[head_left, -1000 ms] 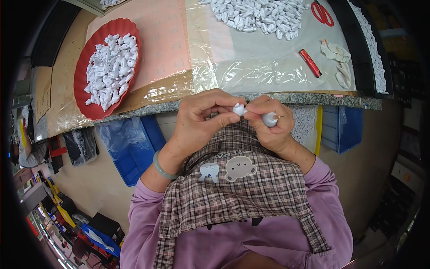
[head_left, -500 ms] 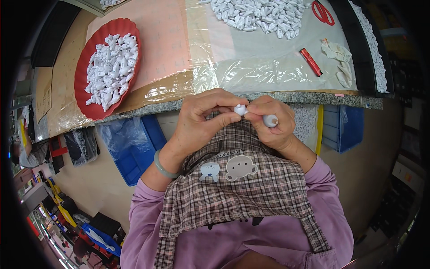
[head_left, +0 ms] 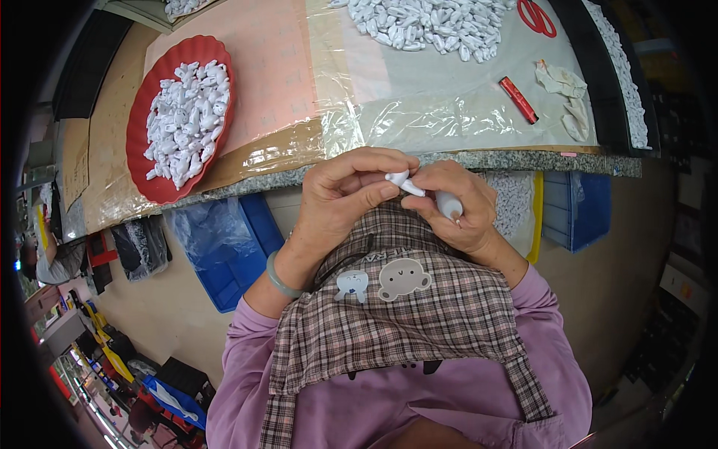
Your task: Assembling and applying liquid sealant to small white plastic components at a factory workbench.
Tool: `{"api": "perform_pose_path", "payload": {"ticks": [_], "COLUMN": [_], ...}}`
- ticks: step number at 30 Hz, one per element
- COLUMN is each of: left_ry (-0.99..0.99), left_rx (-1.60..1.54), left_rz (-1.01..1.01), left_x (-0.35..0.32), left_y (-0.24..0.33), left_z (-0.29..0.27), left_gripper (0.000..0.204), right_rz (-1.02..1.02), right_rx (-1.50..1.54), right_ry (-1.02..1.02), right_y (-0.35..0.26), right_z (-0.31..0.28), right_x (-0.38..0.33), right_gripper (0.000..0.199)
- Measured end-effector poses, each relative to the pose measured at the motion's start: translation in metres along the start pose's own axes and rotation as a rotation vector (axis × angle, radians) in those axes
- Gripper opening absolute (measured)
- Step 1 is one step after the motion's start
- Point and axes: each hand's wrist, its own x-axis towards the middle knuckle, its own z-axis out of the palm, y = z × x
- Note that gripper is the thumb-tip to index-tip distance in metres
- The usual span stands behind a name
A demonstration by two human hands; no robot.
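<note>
Here you have one small, glossy white plastic piece (head_left: 413, 186) up between your hands, by the speckled granite table edge (head_left: 523, 160): your left hand (head_left: 336, 196) pinches its rounded end between thumb and forefinger, and your right hand (head_left: 467, 206) curls its fingers around one pale grey, rounded bottle-like object (head_left: 449, 205), fingertips partly blocking the piece. Beyond, one red scalloped dish (head_left: 137, 142) and one loose white heap (head_left: 430, 28) hold pieces too overlapped to count, with one red cylindrical tube (head_left: 519, 100) rightward.
</note>
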Motion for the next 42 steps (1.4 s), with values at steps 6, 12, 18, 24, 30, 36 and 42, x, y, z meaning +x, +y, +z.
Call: {"api": "perform_pose_path", "payload": {"ticks": [6,12,18,24,30,36,42], "left_ry": [-0.001,-0.023,0.036,0.07,0.095,0.106,0.141], "left_rx": [0.03,0.219,0.325,0.325,0.336,0.323,0.182], "left_rz": [0.048,0.141,0.216,0.242,0.189,0.016,-0.116], "left_x": [0.0,-0.002,-0.004,-0.004,-0.004,-0.005,-0.004], "left_y": [-0.002,0.002,0.002,0.001,-0.002,0.003,0.008], "left_z": [0.001,0.005,0.01,0.014,0.013,0.012,0.015], "left_gripper": [0.023,0.022,0.021,0.022,0.024,0.026,0.024], "right_rz": [-0.05,-0.082,-0.083,-0.072,0.002,0.438,0.73], "right_rx": [-0.053,-0.084,-0.111,-0.109,-0.049,0.235,0.555], "right_ry": [0.027,0.036,0.071,0.117,0.121,0.072,0.042], "right_y": [0.001,-0.003,-0.006,-0.006,0.0,-0.006,-0.008], "right_z": [0.0,-0.002,-0.001,0.003,0.005,0.001,-0.005], "right_x": [0.001,0.003,0.003,0.004,0.004,0.007,0.007], "right_gripper": [0.031,0.028,0.028,0.026,0.022,0.013,0.006]}}
